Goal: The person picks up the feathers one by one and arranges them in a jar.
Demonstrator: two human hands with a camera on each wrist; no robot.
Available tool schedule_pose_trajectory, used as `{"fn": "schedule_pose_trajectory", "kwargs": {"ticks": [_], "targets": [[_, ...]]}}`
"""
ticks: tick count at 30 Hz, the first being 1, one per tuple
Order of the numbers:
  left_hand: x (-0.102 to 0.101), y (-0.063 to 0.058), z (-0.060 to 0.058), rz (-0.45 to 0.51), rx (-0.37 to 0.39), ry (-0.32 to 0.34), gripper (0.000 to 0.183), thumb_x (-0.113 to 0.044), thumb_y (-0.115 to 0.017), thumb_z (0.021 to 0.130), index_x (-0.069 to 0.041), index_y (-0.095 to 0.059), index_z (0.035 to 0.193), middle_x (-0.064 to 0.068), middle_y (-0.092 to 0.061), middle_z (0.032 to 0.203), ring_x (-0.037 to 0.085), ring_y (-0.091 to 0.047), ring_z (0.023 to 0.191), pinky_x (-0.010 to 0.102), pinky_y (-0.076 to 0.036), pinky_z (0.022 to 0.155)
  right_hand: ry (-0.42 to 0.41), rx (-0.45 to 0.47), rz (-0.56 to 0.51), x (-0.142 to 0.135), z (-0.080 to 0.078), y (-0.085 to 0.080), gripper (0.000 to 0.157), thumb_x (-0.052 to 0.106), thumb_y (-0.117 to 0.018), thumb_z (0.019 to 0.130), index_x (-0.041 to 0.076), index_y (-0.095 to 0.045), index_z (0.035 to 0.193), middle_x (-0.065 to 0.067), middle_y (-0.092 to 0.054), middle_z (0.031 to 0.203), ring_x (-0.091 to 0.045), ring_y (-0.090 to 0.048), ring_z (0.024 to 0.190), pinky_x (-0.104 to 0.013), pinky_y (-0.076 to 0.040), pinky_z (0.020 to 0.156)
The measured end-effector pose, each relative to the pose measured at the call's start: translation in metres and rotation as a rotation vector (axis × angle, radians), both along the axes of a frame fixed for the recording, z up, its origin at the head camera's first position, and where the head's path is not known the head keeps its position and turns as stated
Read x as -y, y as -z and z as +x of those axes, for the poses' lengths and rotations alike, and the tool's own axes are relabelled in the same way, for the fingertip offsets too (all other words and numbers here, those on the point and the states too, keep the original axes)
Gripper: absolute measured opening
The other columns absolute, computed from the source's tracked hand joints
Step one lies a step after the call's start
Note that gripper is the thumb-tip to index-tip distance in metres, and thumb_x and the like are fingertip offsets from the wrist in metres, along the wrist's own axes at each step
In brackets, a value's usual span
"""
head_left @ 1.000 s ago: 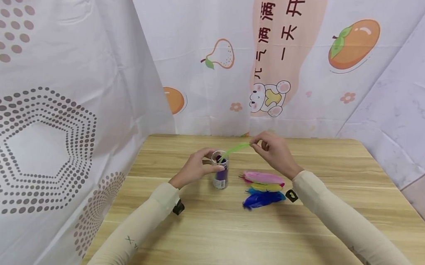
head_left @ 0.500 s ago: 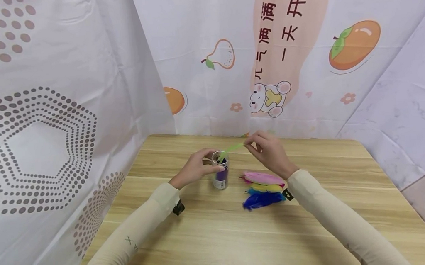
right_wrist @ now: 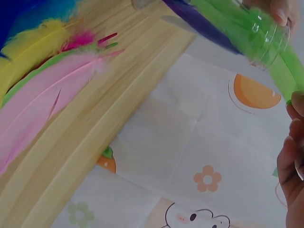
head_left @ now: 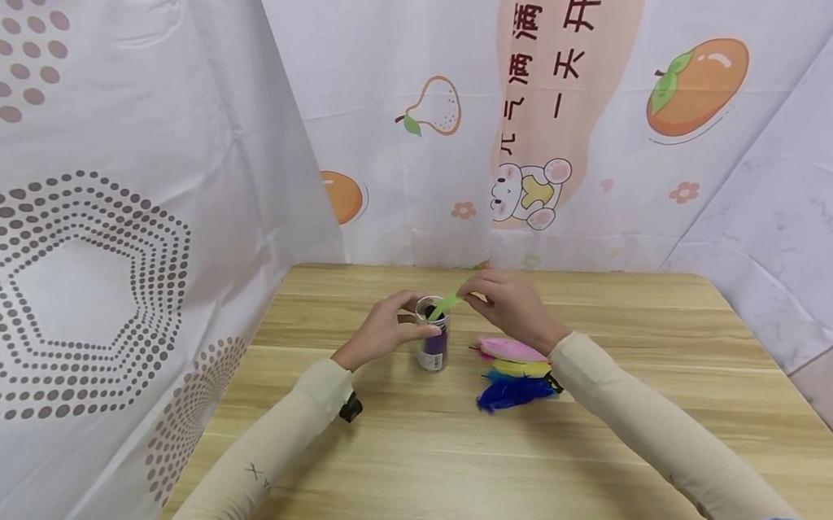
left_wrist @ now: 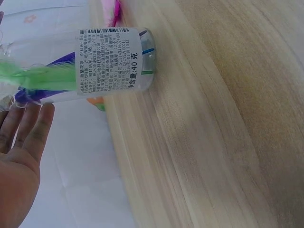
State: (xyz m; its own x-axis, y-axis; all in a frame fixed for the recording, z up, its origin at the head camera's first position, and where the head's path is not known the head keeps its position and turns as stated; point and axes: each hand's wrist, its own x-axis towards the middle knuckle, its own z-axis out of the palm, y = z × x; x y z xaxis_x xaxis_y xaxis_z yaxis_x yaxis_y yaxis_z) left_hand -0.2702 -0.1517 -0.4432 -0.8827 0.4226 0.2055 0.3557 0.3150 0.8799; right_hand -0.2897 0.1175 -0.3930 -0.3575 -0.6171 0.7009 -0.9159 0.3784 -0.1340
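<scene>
Green feather [head_left: 446, 303], head view: slopes up from inside the mouth of an upright clear jar [head_left: 434, 350] to the right hand [head_left: 511, 305]. Pinched there at its outer end between thumb and fingertips. Clasped about the upper part of the jar: the left hand [head_left: 381, 328], with thumb on the near side and fingers round the far side, spread only as wide as the jar. Position of the jar on the tabletop [head_left: 433, 471]: toward the far edge, nearer the far left corner than the far right one. Laid close together, farther from the left edge than the jar: a pink feather [head_left: 510, 348], a yellow feather [head_left: 520, 368] and a dark blue feather [head_left: 513, 393], in order from the far edge toward the near edge. Behind the far edge: a white hanging cloth [head_left: 385, 42] printed with fruit.

Left wrist view: shows a white label [left_wrist: 109, 59] round the jar's lower part and, inside, green plumage beside a purple feather [left_wrist: 35, 96]. Left fingers nearly straight, against the jar near its mouth; thumb hidden.

Right wrist view: shows the green feather passing through the jar's threaded mouth to the pinching fingertips, with the other fingers bent. Among the laid feathers: a magenta feather [right_wrist: 78, 40] and, partly under the pink one, another green feather [right_wrist: 33, 77].
</scene>
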Motion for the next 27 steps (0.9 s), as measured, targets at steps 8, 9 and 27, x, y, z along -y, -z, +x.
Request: {"fn": "schedule_pose_trajectory", "kwargs": {"ticks": [8, 9, 27], "targets": [[0.001, 0.001, 0.0, -0.012, -0.004, 0.004, 0.048, -0.041, -0.083, 0.088, -0.027, -0.065, 0.13, -0.006, -0.066, 0.121, 0.016, -0.062, 0.109, 0.036, -0.052, 0.103, -0.046, 0.038, 0.095, 0.015, 0.001, 0.003, 0.015, 0.001, -0.078, 0.09, 0.008, -0.078, 0.104, 0.001, -0.075, 0.101, -0.015, -0.071, 0.091, -0.034, -0.061, 0.08], [0.001, 0.001, 0.0, -0.015, -0.006, 0.005, 0.048, -0.042, -0.083, 0.088, -0.028, -0.065, 0.13, -0.006, -0.066, 0.121, 0.016, -0.062, 0.109, 0.036, -0.052, 0.103, -0.046, 0.046, 0.107, 0.016, 0.002, 0.004, 0.016, 0.001, -0.079, 0.09, 0.008, -0.078, 0.104, 0.001, -0.075, 0.101, -0.015, -0.072, 0.092, -0.033, -0.061, 0.08], [-0.001, -0.001, 0.0, -0.029, -0.015, 0.0, 0.049, -0.043, -0.083, 0.087, -0.027, -0.065, 0.13, -0.002, -0.065, 0.123, 0.015, -0.061, 0.11, 0.034, -0.053, 0.102, -0.015, 0.096, 0.192, 0.025, 0.006, 0.007, 0.022, -0.002, -0.067, 0.097, 0.009, -0.077, 0.114, 0.0, -0.075, 0.11, -0.016, -0.072, 0.099, -0.034, -0.061, 0.082]]}}
